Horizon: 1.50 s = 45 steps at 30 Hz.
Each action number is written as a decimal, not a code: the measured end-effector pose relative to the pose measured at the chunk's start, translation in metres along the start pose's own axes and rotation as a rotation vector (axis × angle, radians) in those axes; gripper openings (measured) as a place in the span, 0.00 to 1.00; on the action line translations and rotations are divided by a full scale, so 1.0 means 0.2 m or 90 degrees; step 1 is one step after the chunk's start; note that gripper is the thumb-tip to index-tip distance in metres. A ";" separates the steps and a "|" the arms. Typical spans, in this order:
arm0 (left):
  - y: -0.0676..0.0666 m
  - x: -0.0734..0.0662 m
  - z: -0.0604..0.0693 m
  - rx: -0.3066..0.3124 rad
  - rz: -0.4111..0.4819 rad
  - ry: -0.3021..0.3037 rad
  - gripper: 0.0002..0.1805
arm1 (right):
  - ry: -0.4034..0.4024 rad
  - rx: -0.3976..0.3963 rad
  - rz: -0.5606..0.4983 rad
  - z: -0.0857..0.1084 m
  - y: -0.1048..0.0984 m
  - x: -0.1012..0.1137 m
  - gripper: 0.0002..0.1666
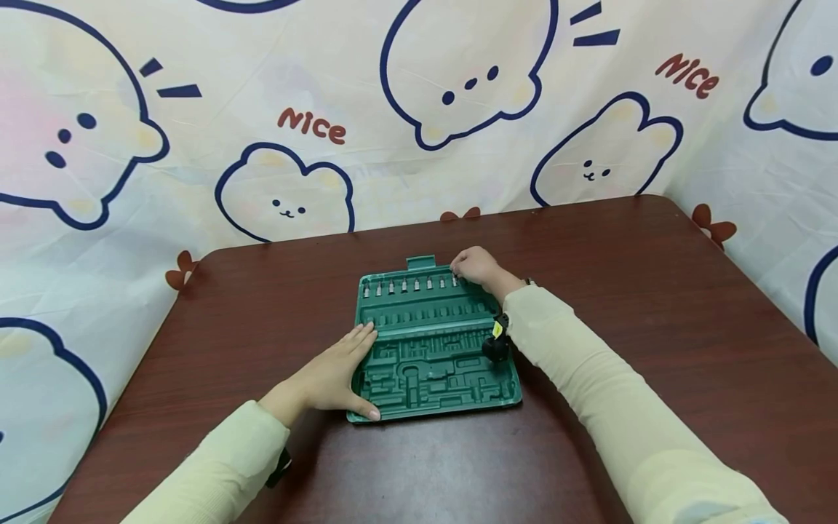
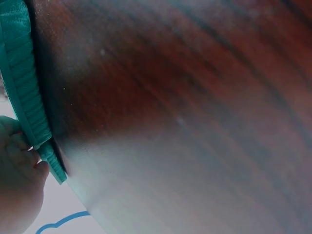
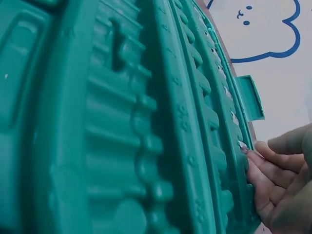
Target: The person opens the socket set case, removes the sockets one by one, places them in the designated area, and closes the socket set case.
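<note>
A green plastic tool case [image 1: 435, 327] lies unfolded flat on the table, its moulded slots facing up. Along its far half runs a row of several small metal bits [image 1: 404, 285]. My left hand [image 1: 334, 371] rests on the case's left edge, fingers straight along the side and thumb at the near corner. At the row's right end, my right hand [image 1: 479, 266] has its fingertips pinched around a small metal bit [image 3: 243, 146], partly hidden by the fingers. In the left wrist view only the case's ribbed side [image 2: 24, 73] and part of the left hand show.
The brown wooden table [image 1: 262, 306] extends around the case. A green latch tab [image 1: 420, 262] sticks out from the case's far edge. Cloth with cartoon bears [image 1: 452, 167] hangs behind and beside the table. A black wrist camera [image 1: 495, 348] hangs over the case's right side.
</note>
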<state>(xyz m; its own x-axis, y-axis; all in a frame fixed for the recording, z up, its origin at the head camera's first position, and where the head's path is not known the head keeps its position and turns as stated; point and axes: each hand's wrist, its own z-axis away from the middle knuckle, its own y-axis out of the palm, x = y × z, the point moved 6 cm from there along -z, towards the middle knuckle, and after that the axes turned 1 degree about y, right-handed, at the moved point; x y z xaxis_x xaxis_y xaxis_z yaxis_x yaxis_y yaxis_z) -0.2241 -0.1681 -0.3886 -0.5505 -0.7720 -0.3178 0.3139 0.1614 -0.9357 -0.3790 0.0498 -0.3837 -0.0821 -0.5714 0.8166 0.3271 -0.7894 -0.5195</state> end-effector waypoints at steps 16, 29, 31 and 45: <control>0.00 0.00 0.00 0.008 -0.005 -0.007 0.67 | 0.054 -0.051 -0.043 -0.02 -0.01 0.00 0.09; 0.00 0.00 -0.01 0.010 -0.011 -0.006 0.68 | 0.017 -0.019 0.011 -0.02 -0.02 0.00 0.18; 0.00 0.00 -0.01 0.011 -0.009 -0.007 0.68 | 0.010 -0.018 0.006 -0.02 -0.02 -0.01 0.15; 0.00 0.00 -0.01 -0.005 -0.011 0.002 0.68 | -0.019 -0.037 -0.113 -0.02 -0.03 -0.02 0.12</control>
<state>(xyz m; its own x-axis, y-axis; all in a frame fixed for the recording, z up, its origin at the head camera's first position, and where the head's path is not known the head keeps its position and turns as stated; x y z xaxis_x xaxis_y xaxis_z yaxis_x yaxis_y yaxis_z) -0.2249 -0.1671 -0.3884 -0.5581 -0.7727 -0.3024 0.2987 0.1529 -0.9420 -0.3839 0.0560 -0.3859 -0.1047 -0.4162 0.9032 0.2552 -0.8890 -0.3801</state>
